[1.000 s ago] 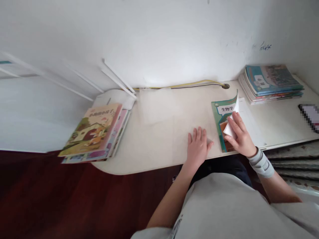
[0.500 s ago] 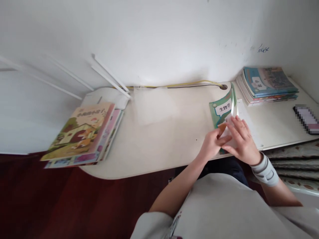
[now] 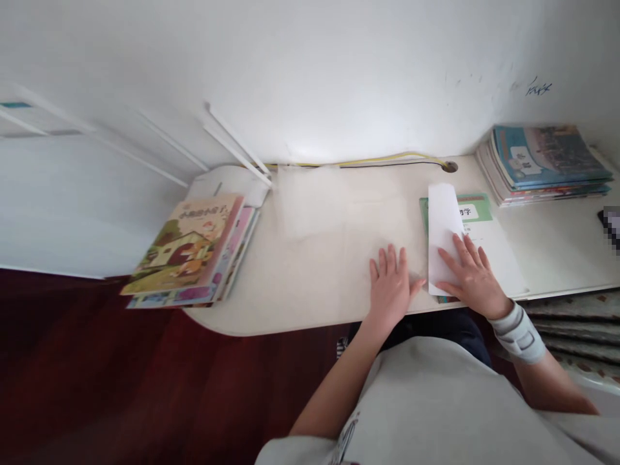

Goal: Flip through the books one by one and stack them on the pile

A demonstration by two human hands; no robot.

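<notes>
A green biology textbook (image 3: pixel 476 205) lies opened on the white desk, its printed title partly covered. Across its left part stands or lies a narrow white page (image 3: pixel 442 226); whether it is a turned leaf or the inside of the cover I cannot tell. On that page and the one beside it rests my right hand (image 3: pixel 472 274), fingers spread and palm down, with a grey wrist brace on the wrist. Left of the book, my left hand (image 3: pixel 391 284) is flat on the desk with fingers apart, its thumb close to the page's edge. Neither hand grips anything.
A stack of books (image 3: pixel 549 158) sits at the back right, with a phone (image 3: pixel 611 226) at the right edge. More picture books (image 3: pixel 186 248) are piled on the left. A yellow cable (image 3: pixel 387 157) runs along the wall to a desk hole (image 3: pixel 450 167).
My left hand has let go of the book's page and moved left onto the desk. The white page has come over to the left, and my right hand has flattened on it. The view has shifted slightly.
</notes>
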